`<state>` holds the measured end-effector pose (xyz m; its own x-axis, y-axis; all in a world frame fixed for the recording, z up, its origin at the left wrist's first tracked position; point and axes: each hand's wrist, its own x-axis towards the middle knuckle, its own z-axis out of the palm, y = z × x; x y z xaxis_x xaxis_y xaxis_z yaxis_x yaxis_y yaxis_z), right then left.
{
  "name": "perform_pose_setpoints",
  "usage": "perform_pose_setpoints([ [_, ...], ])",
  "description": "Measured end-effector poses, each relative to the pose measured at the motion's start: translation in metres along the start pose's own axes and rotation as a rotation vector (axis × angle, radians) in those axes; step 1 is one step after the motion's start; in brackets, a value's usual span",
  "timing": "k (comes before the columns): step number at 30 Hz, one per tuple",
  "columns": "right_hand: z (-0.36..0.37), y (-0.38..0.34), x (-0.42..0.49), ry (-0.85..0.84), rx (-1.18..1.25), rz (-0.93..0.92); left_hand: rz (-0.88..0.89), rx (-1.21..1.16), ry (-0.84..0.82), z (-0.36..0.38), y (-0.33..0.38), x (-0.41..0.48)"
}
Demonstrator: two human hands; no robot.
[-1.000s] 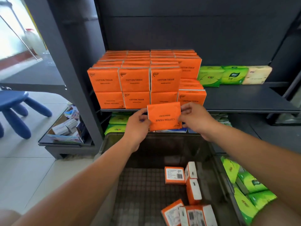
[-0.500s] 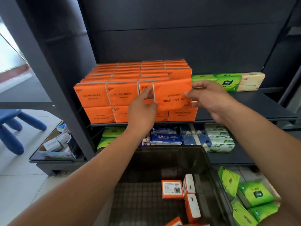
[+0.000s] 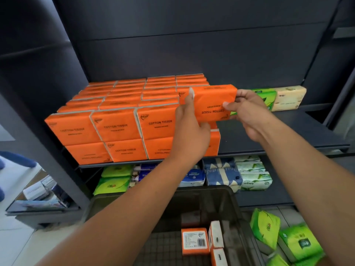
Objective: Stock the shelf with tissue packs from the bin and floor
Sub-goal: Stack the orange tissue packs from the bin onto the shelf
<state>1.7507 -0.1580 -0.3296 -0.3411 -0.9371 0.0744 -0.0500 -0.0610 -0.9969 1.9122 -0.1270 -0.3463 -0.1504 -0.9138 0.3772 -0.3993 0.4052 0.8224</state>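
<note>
At the right end of the orange stack, above the shelf front edge, I see the upside-down orange cotton tissue pack pinched at both short ends by left hand and right hand. Probably light, squashy, with a slick film wrap, so I'd grip the ends gently.

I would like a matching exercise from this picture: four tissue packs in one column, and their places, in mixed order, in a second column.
Things
1. raised orange pack
2. cream pack
3. barcode-up orange pack
4. blue-and-white pack

Places
A. lower shelf
B. dark bin
C. left hand and right hand
D. upper shelf, right end of the row

Pairs: 1-C, 2-D, 3-B, 4-A
</note>
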Motion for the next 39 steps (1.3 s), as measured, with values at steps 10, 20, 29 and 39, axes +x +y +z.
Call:
perform_pose_setpoints([
  [10, 0.012, 0.028, 0.055, 0.07, 0.049, -0.018, -0.026, 0.359, -0.145, 0.038, -0.015, 0.035],
  [20, 0.034, 0.047, 0.073, 0.014, -0.006, -0.091, -0.204, 0.453, -0.144, 0.058, -0.016, 0.063],
  [29, 0.021, 0.047, 0.073, -0.045, -0.174, -0.123, -0.226, 0.471, -0.17, 0.057, -0.013, 0.064],
  [39, -0.004, 0.039, 0.041, -0.069, -0.526, -0.147, -0.211, 0.623, -0.207, 0.042, 0.014, 0.044],
])
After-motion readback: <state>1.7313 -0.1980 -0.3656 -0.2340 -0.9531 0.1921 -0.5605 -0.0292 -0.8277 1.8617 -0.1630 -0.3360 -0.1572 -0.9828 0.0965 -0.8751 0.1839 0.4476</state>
